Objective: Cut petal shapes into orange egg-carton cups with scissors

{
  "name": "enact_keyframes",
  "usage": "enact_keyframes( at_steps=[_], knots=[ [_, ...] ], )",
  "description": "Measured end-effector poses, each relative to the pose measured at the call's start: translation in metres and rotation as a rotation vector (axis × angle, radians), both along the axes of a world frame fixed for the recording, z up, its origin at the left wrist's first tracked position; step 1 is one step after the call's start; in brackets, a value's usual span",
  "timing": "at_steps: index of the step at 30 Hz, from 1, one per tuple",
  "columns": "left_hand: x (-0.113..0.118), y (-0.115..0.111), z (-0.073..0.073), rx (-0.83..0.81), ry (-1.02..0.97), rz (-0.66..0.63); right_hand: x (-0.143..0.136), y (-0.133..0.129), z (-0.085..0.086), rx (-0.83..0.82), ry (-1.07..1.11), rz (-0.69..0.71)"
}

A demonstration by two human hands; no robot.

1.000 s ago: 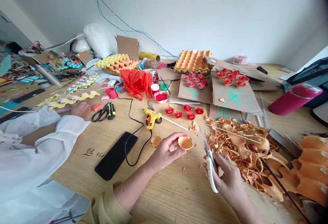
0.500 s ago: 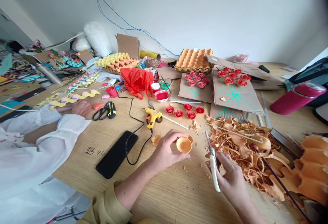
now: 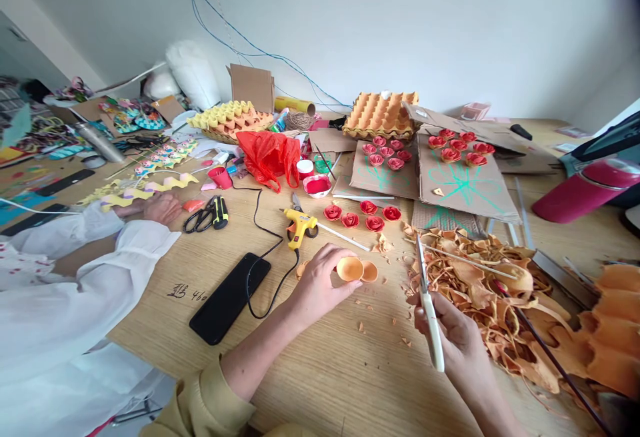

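Observation:
Between the thumb and fingers of my left hand (image 3: 320, 284) is a small orange egg-carton cup (image 3: 350, 268), its open side facing me. Another orange cup (image 3: 369, 272) lies just behind it on the table. Part of a further cut piece (image 3: 301, 269) shows behind my left knuckles. My right hand (image 3: 447, 327) grips white-handled scissors (image 3: 431, 324) upright, blades pointing away and apart from the cup. Beyond my hands sit several red paper roses (image 3: 351, 220) and a yellow glue gun (image 3: 301, 227). Small orange scraps are scattered between my hands.
Carton trimmings (image 3: 480, 284) pile up at the right, beside an orange egg tray (image 3: 613, 317). A black phone (image 3: 230, 298) and a cable lie left. Cardboard sheets (image 3: 465, 190) carry more roses. A pink bottle (image 3: 585, 187) stands far right. A co-worker's white sleeve (image 3: 145, 244) is at left.
My left hand has moved the cup slightly left and up, showing more of the cup behind it. The scissors have shifted right, away from the cup.

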State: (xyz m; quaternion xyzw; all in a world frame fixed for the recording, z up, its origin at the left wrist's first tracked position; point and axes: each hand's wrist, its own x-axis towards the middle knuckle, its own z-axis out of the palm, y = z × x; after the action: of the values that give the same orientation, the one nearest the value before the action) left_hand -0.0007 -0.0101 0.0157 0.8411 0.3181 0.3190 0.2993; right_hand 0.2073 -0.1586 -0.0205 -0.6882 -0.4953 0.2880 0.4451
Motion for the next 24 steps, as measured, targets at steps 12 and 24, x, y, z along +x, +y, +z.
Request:
enact_keyframes(
  at_steps=[12, 24],
  knots=[
    [0.001, 0.026, -0.005, 0.296, 0.497, -0.038, -0.003, 0.0, 0.011, 0.005, 0.165, 0.039],
    [-0.001, 0.034, -0.016, 0.268, 0.573, -0.016, -0.006, -0.003, 0.014, 0.024, 0.537, 0.139]
  ],
)
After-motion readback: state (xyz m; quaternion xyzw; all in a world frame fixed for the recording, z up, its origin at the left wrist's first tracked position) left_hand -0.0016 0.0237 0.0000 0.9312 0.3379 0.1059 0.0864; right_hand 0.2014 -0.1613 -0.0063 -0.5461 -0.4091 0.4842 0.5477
